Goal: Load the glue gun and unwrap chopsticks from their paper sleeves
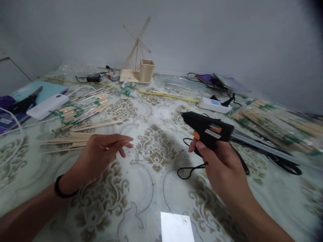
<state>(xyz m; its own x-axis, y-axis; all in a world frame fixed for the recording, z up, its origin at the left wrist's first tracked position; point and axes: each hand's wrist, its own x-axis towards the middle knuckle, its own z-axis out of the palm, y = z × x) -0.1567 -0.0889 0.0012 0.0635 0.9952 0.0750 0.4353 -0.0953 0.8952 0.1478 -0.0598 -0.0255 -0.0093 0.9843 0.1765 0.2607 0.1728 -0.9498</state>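
Note:
My right hand [222, 168] is wrapped around the handle of a black glue gun [208, 127] with an orange trigger, its nozzle pointing left. The gun's black cord [188, 172] loops below it. On the left, my left hand [102, 151] hovers over the table, fingers loosely stretched out with nothing visible in them. Just behind that hand lie loose bamboo sticks [72, 139]. At the back stands a wooden windmill model [137, 42] made of sticks, with a square stick box [146, 71] on its base.
Packaged sticks lie left [83, 107] and right [277, 122]. Scissors [277, 161] rest behind my right hand. A white power strip [214, 105], a yellow measuring strip [166, 95], a white device [46, 106] and a white paper [176, 227] lie on the patterned tablecloth [148, 188].

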